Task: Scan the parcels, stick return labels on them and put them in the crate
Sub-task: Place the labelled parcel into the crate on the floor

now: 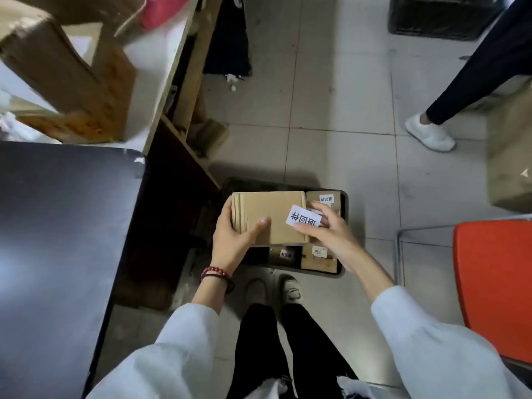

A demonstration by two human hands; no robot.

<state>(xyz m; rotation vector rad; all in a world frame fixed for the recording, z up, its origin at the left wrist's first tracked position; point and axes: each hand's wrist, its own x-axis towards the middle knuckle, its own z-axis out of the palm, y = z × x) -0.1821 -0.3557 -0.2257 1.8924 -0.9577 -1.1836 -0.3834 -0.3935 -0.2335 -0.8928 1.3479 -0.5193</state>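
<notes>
Just above the crate (345, 205), left hand (230, 237) grips the parcel (267, 214) while right hand (326, 233) pinches its label (304, 216).

The person stands over a dark crate (344, 205) on the tiled floor and holds a cardboard parcel (270, 214) above it. The left hand (233, 234) grips the left end, thumb on top. The right hand (328, 234) holds the right end, its thumb touching a white return label (305, 218) on the corner. Other labelled parcels (319, 259) lie inside the crate. A black bench (57, 226) stands to the left.
</notes>
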